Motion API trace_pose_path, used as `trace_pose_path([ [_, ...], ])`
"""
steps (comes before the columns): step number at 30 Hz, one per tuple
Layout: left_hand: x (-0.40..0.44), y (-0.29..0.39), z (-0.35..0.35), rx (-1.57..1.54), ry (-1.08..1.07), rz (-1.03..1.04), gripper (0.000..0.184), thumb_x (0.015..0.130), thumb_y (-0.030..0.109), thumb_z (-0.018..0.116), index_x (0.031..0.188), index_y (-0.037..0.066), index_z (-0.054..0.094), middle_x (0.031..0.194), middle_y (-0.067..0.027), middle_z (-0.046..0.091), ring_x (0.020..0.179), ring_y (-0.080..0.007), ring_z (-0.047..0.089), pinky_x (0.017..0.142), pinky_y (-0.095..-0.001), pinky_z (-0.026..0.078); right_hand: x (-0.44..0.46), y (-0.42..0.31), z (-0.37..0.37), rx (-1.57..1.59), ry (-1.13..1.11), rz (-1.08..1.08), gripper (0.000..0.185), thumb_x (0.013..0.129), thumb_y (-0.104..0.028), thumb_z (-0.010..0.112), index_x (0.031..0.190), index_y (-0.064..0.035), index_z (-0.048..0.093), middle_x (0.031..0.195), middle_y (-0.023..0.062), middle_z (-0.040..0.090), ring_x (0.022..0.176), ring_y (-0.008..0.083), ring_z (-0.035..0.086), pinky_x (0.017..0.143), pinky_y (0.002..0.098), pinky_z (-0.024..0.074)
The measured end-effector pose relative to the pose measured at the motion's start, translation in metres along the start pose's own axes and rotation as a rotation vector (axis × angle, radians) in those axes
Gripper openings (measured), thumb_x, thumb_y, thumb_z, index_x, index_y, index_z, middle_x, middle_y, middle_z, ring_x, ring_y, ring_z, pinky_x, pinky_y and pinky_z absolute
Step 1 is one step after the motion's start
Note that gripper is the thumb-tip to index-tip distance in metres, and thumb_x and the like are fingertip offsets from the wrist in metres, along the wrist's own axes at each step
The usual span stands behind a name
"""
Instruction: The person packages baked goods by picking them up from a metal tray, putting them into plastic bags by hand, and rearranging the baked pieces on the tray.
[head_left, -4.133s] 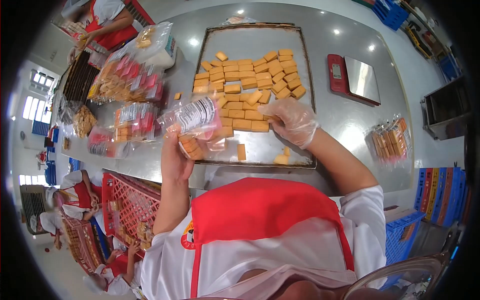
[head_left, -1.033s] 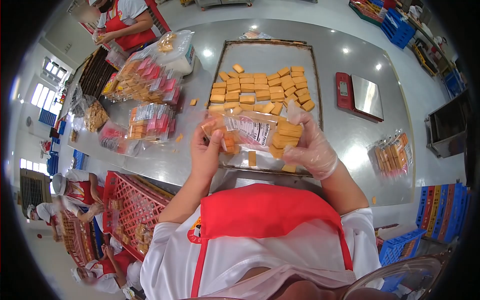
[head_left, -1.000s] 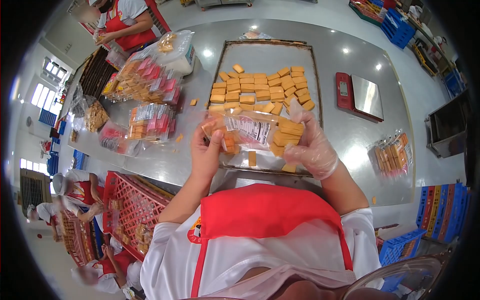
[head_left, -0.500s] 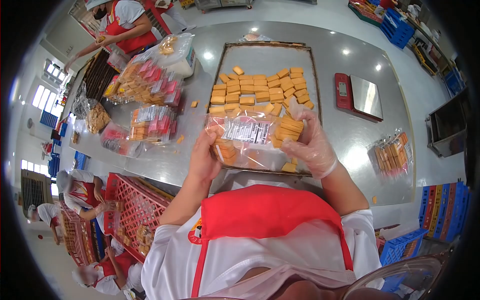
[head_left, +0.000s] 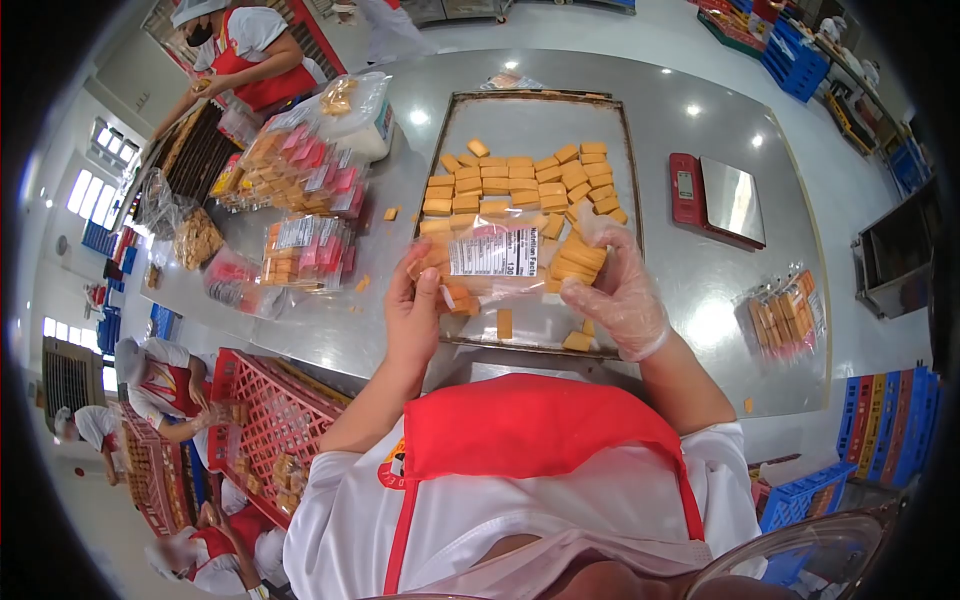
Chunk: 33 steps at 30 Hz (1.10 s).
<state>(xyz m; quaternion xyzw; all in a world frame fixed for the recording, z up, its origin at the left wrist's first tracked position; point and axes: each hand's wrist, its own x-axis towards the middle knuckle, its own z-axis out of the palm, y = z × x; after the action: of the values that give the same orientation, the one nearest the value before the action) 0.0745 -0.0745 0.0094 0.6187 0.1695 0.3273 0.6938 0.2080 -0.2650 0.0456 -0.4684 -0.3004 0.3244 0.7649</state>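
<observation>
My left hand (head_left: 413,312), bare, grips the left end of a clear plastic bag (head_left: 492,254) with a printed nutrition label. Some biscuits show through the bag's lower left part. In a clear plastic glove, my right hand (head_left: 634,308) holds a stack of rectangular golden biscuits (head_left: 576,264) at the bag's right end; whether the stack is partly inside I cannot tell. Beneath and beyond the bag lies a metal baking tray (head_left: 633,170) with rows of the same biscuits (head_left: 522,178). A few loose ones lie near its front edge.
Filled biscuit packs (head_left: 300,245) are piled at the left beside a white tub (head_left: 372,125). At the right are a red kitchen scale (head_left: 686,195) and more packs (head_left: 785,315). A red crate (head_left: 275,420) stands lower left. Co-workers in red aprons (head_left: 262,80) are nearby.
The bag has turned so its label faces me more, and its left end has shifted. My left thumb now shows upright. A single biscuit has come into view on the tray below the bag.
</observation>
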Motion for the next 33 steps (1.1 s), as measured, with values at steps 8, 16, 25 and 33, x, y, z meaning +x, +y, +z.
trace_pose_path([
  [8, 0.001, -0.002, -0.003, -0.009, -0.041, 0.025, 0.035, 0.086, 0.017, 0.048, 0.119, 0.006, 0.041, 0.104, -0.0055, 0.053, 0.088, -0.0109, 0.052, 0.07, -0.0242, 0.045, -0.001, 0.0, -0.001, 0.032, -0.041, -0.029, 0.049, 0.073, 0.007, 0.057, 0.109, -0.0146, 0.033, 0.112, 0.0041, 0.036, 0.101, 0.014, 0.04, 0.08, 0.0272, 0.0377],
  [16, 0.001, -0.001, 0.008, -0.502, -0.2, -0.131, 0.039, 0.084, 0.026, 0.053, 0.116, 0.01, 0.04, 0.113, -0.0054, 0.046, 0.106, -0.0219, 0.046, 0.087, -0.0385, 0.041, -0.003, -0.004, 0.002, 0.111, -0.079, 0.04, 0.05, 0.072, 0.007, 0.058, 0.11, -0.0151, 0.034, 0.113, 0.0059, 0.039, 0.103, 0.016, 0.043, 0.082, 0.0285, 0.0388],
  [25, -0.009, -0.012, -0.005, -0.05, -0.357, 0.101, 0.034, 0.085, 0.014, 0.05, 0.115, 0.003, 0.041, 0.112, -0.0068, 0.047, 0.103, -0.0144, 0.045, 0.088, -0.0287, 0.035, -0.003, -0.014, 0.004, 0.128, -0.083, 0.169, 0.043, 0.073, 0.007, 0.055, 0.109, -0.0105, 0.04, 0.105, 0.0075, 0.046, 0.092, 0.0149, 0.049, 0.079, 0.0268, 0.0417],
  [33, -0.006, -0.009, -0.005, 0.039, -0.291, 0.165, 0.035, 0.084, 0.011, 0.05, 0.117, 0.003, 0.04, 0.113, -0.0078, 0.046, 0.103, -0.014, 0.046, 0.081, -0.0253, 0.041, -0.005, -0.019, -0.005, 0.001, -0.195, 0.292, 0.04, 0.075, 0.005, 0.055, 0.111, -0.0057, 0.041, 0.105, 0.0078, 0.05, 0.092, 0.0156, 0.05, 0.08, 0.0272, 0.0415],
])
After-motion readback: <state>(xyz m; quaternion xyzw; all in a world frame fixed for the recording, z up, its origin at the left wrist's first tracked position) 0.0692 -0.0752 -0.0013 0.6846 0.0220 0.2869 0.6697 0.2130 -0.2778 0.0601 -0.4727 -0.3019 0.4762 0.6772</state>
